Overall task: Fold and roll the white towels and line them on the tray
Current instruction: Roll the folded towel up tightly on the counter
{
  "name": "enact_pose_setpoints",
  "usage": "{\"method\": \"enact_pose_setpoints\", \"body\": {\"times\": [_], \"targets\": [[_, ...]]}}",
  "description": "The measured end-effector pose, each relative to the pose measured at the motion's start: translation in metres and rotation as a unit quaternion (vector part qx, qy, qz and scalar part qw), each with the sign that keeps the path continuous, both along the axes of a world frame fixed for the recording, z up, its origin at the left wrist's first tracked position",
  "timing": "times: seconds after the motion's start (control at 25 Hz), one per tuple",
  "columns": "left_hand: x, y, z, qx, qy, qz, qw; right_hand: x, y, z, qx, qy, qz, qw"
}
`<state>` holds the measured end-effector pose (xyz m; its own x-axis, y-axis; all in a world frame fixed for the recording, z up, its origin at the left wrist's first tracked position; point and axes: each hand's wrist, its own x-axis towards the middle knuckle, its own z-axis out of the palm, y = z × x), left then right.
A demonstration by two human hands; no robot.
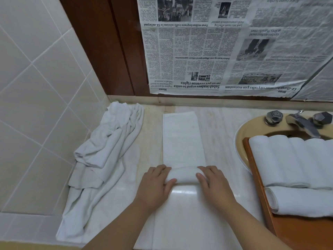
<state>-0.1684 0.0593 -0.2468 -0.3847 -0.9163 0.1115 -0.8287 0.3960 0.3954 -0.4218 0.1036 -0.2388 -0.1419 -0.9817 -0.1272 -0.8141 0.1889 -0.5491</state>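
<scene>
A white towel [182, 139], folded into a long narrow strip, lies on the marble counter [221, 127] pointing away from me. Its near end is rolled into a short cylinder [183, 175]. My left hand [155, 184] grips the roll's left end, fingers curled over the top and thumb under it. My right hand [212, 181] holds the right end the same way. A brown wooden tray [259, 179] at the right carries several rolled white towels [292, 159] side by side, plus one roll [302, 201] lying crosswise in front.
A heap of loose white towels [106, 148] fills the counter's left corner against the tiled wall [36, 87]. The tray rests over a beige sink [252, 130] with a chrome tap [304, 121]. Newspaper [225, 47] covers the surface behind the counter.
</scene>
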Motion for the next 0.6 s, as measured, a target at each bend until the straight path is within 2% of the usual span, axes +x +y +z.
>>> {"method": "enact_pose_setpoints", "body": {"times": [0.24,0.44,0.52,0.6], "targets": [[-0.005,-0.009,0.017,0.174,0.044,0.071,0.981,-0.009,-0.012,0.009,0.08,-0.073,-0.014,0.994],[-0.008,-0.018,0.027,0.253,0.068,0.104,0.959,-0.011,-0.023,0.021,0.09,-0.235,-0.082,0.964],[-0.013,-0.017,0.027,0.231,0.111,0.15,0.955,-0.01,-0.028,0.023,0.041,-0.193,-0.083,0.977],[-0.022,-0.01,0.027,0.161,0.145,0.163,0.963,-0.006,-0.025,0.021,-0.055,-0.094,-0.051,0.993]]}}
